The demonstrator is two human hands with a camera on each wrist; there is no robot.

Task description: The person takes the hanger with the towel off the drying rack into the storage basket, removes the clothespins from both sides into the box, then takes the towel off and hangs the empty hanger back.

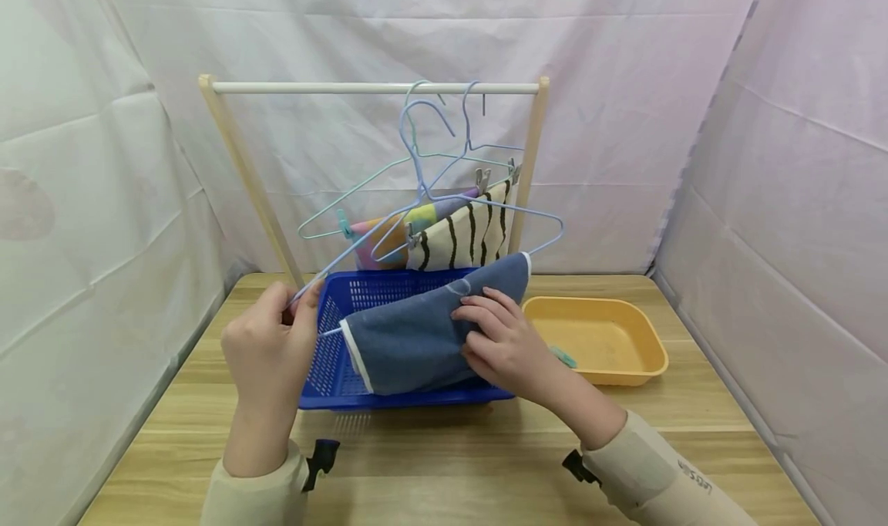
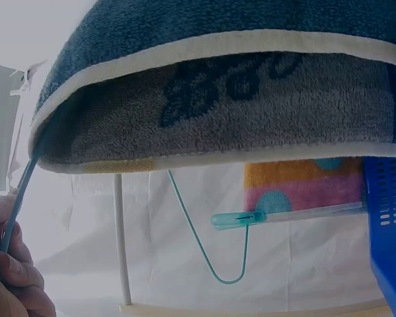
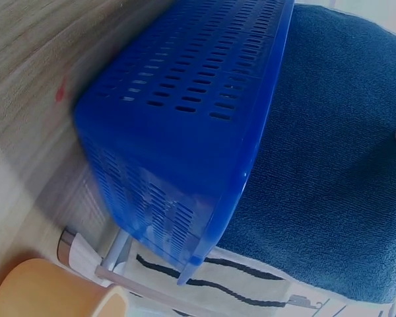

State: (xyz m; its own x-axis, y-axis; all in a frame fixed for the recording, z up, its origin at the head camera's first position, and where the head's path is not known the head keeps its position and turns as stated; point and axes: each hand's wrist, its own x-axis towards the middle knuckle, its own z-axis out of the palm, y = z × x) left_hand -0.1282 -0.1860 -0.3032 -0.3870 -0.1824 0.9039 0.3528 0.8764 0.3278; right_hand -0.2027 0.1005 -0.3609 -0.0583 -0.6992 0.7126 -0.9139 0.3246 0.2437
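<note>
My left hand (image 1: 270,337) grips the left end of a light-blue wire hanger (image 1: 421,190), held tilted in front of the rack. Over the hanger's lower bar hangs a dark blue towel (image 1: 409,348) with white edging, folded in two; the left wrist view shows its grey inner side with dark patterns. My right hand (image 1: 502,341) lies on the front of the towel near its right end, fingers slightly bent against the cloth. Below the towel stands a blue plastic basket (image 1: 347,402), partly covered by it.
Behind the basket is a rack with a white rail (image 1: 312,88). Two hangers on it carry a striped cloth (image 1: 461,237) and a colourful cloth (image 1: 388,256), fastened with clips. At right sits a yellow tray (image 1: 624,375) with a teal clip (image 1: 563,356).
</note>
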